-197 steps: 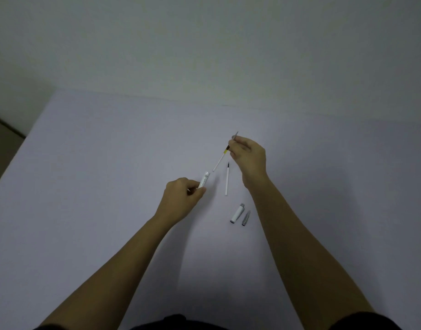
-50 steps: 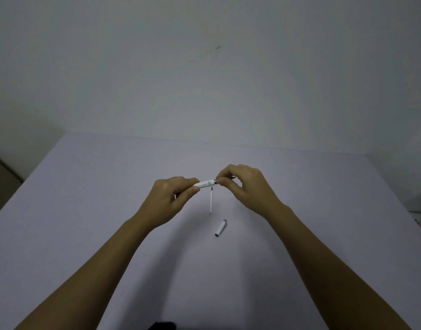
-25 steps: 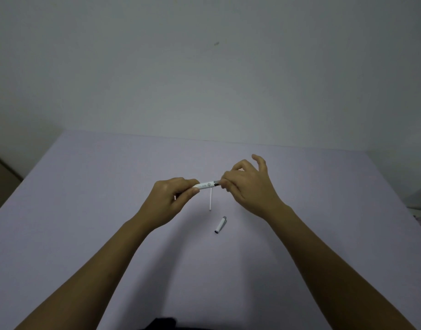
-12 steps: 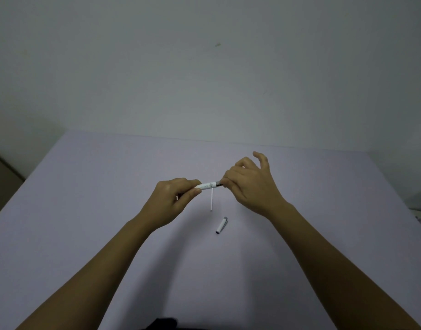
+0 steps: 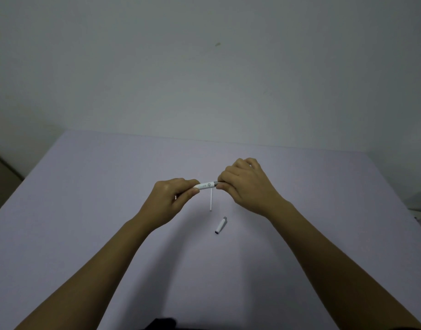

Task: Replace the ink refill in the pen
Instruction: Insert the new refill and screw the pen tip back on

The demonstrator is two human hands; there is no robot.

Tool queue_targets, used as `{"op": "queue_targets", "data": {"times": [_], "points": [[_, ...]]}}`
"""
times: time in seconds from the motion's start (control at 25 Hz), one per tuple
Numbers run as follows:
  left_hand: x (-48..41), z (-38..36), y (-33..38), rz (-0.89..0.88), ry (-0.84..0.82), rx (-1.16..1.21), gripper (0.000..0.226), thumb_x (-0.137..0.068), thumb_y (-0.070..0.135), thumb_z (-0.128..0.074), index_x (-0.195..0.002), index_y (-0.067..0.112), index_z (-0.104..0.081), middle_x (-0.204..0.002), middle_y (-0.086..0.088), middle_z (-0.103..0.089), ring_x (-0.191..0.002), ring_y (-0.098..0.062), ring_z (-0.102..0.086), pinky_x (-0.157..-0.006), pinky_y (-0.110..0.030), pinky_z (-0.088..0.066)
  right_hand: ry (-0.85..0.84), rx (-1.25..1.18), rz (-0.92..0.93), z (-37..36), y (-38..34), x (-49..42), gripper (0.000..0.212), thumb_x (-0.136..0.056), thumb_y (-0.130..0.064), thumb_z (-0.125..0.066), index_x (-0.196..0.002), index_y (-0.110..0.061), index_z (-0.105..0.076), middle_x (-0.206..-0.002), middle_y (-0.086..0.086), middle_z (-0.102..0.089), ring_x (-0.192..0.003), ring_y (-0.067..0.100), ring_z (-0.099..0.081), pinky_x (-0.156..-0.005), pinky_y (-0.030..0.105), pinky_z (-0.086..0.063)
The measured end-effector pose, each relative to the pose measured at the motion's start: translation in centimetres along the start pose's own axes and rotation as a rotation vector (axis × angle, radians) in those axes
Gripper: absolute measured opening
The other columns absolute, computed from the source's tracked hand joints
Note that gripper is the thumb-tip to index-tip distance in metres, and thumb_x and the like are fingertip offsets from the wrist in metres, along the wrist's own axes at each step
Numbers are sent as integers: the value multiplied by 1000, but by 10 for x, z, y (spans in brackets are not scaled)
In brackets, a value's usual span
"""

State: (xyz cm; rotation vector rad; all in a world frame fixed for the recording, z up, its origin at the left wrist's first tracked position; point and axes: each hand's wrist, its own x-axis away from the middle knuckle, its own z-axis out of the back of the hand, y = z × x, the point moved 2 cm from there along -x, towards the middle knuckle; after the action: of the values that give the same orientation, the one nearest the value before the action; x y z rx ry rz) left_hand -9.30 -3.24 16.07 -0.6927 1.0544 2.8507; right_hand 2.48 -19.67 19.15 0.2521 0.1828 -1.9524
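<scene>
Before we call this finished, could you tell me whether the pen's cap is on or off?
Off. The cap lies alone on the table, apart from the pen held between both hands.

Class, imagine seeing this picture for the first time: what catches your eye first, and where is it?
Two bare hands meet mid-table: the left hand grips the white pen barrel, the right hand pinches its grey tip end. Just below them, a thin white refill and a white cap lie on the lilac table.

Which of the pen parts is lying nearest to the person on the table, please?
The pen cap, a short white piece with a grey end, lies nearest. The thin refill lies farther away, and the pen barrel is held between both hands.
</scene>
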Motion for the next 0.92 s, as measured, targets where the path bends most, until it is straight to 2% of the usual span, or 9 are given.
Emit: {"op": "queue_targets", "data": {"times": [0.08,0.16,0.24,0.32,0.4,0.48,0.64,0.8,0.92], "points": [[0,-1,-2,-6,-7,-13,18,-90,21,-56,-102,17,-68,-62,-2,-60,-58,-16,-51,-57,-18,-38,-70,-88,7,-3,2,-1,29,-94,-36,-45,-96,-17,-66,-87,-1,-68,-87,21,-53,-83,33,-35],[3,-4,-8,24,-6,-4,17,-90,23,-54,-100,18,-68,-61,-4,-60,-56,-16,-52,-56,-22,-40,-87,-252,-35,-10,9,1,33,-94,-42,-41,-107,-22,-64,-95,-7,-64,-90,13,-49,-86,29,-36],[8,-8,-16,94,11,4,15,-91,22,-55,-99,19,-67,-60,-6,-59,-55,-19,-54,-56,-28,-42,-11,-489,-192,-22,17,3,42,-93,-48,-35,-122,-24,-55,-104,-12,-58,-97,7,-46,-87,17,-32],[14,-11,-24,155,18,3,14,-92,20,-55,-98,19,-68,-59,-5,-59,-55,-20,-56,-57,-30,-43,124,-658,-440,-44,29,6,38,-95,-39,-37,-117,-17,-60,-106,-3,-63,-99,14,-54,-85,17,-37],[18,-14,-30,182,14,8,14,-92,20,-55,-97,18,-68,-60,-5,-59,-55,-20,-57,-58,-30,-44,110,-675,-707,-77,38,11,30,-96,-27,-43,-106,-9,-64,-104,11,-67,-98,25,-60,-84,29,-44],[17,-14,-33,197,18,13,15,-92,21,-54,-96,17,-68,-61,-6,-62,-56,-20,-57,-58,-30,-44,-39,-632,-887,-114,40,20,27,-93,-25,-50,-107,-5,-63,-105,16,-68,-99,29,-62,-84,31,-45],[9,-16,-40,226,24,22,15,-92,21,-54,-96,17,-68,-63,-7,-63,-57,-20,-58,-58,-28,-44,-362,-537,-990,-176,23,39,39,-90,-27,-56,-115,2,-55,-117,20,-63,-112,32,-56,-91,33,-42],[2,-17,-46,228,5,6,15,-92,21,-53,-97,18,-67,-63,-6,-63,-57,-19,-58,-57,-24,-43,-341,-597,-1101,-203,8,44,29,-85,-16,-61,-106,5,-56,-113,20,-65,-106,32,-60,-82,29,-44],[1,-18,-50,242,-9,10,15,-92,23,-53,-96,20,-67,-63,-4,-63,-57,-17,-58,-58,-20,-41,-317,-649,-1144,-208,12,42,25,-83,-13,-64,-102,2,-62,-106,19,-69,-97,31,-65,-67,21,-42]]}}
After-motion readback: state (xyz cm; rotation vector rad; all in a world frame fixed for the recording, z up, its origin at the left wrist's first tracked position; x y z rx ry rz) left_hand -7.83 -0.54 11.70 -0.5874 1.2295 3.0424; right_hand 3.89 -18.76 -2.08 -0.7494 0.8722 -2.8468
